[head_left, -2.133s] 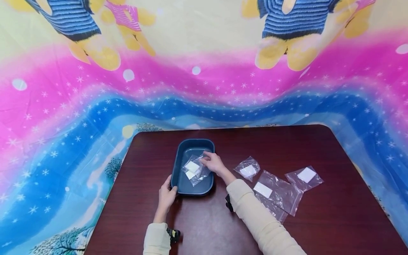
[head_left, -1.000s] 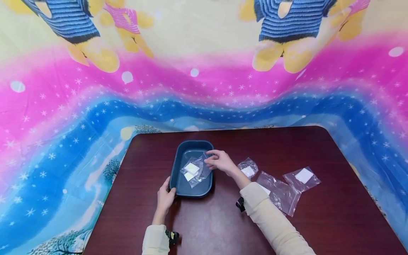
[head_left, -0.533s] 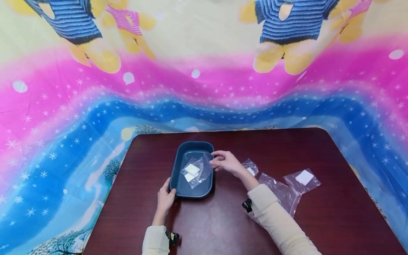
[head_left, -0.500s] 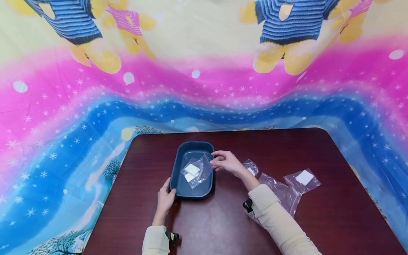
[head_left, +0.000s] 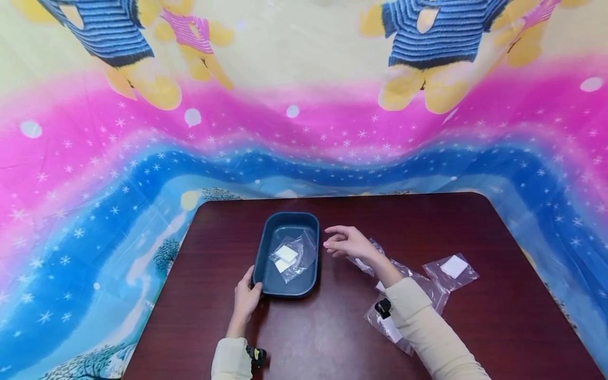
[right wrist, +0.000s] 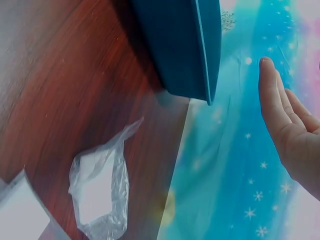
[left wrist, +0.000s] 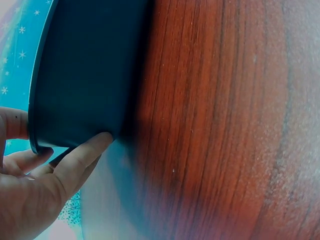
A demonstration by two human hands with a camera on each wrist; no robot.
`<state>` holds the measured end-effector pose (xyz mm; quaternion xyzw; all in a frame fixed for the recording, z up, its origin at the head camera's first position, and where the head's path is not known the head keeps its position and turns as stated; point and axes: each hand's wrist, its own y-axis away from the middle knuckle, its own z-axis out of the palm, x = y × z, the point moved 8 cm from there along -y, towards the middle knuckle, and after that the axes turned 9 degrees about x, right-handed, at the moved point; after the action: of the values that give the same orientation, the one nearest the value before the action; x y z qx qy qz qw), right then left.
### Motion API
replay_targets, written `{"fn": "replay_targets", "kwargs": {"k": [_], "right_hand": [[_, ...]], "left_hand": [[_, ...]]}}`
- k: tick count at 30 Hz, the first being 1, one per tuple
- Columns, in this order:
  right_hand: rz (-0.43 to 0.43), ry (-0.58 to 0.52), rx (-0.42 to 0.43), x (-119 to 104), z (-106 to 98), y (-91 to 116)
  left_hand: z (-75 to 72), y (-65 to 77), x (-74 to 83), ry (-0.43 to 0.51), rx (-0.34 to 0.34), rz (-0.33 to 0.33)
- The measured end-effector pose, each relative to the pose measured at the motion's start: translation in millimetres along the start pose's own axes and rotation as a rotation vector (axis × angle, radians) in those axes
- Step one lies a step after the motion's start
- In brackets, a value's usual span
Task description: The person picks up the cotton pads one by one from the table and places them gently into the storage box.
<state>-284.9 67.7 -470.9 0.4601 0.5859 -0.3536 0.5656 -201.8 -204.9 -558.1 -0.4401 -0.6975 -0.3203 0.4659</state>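
A dark blue, deep rectangular tray point(head_left: 304, 282) stands on the table. Inside it lie overlapping clear zip bags point(head_left: 287, 254) with white pieces in them. My left hand point(head_left: 246, 296) grips the tray's near left corner; in the left wrist view its fingers point(left wrist: 82, 157) touch the outer wall and rim. To the right of the tray, apart from its rim, my right hand point(head_left: 351, 244) hovers with fingers loosely extended and nothing held. The right wrist view has that hand point(right wrist: 292, 130) at the right edge, away from the tray wall point(right wrist: 175, 45).
More clear bags with white pieces lie right of the tray: one at far right point(head_left: 453, 266), others partly under the right forearm, including a near one point(head_left: 391, 330). The right wrist view shows a bag point(right wrist: 97, 192) on the brown table point(head_left: 313, 338). A patterned cloth point(head_left: 294, 142) hangs behind.
My right hand has let go of the clear bag, which now lies in the tray, and has moved right, out past the rim. My left hand stays at the tray's corner.
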Motion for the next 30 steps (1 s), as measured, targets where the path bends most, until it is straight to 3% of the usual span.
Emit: {"fn": "replay_targets", "kwargs": {"k": [8, 22, 30], "right_hand": [[0.008, 0.022, 0.001, 6, -15, 3], [0.005, 0.087, 0.076, 28, -59, 0], [0.012, 0.234, 0.122, 39, -88, 0]], "left_hand": [[-0.2, 0.0, -1.2, -0.007, -0.009, -0.003], [-0.3, -2.5, 2.4, -0.026, -0.012, 0.009], [-0.7, -1.8, 0.5, -0.007, -0.007, 0.004]]}}
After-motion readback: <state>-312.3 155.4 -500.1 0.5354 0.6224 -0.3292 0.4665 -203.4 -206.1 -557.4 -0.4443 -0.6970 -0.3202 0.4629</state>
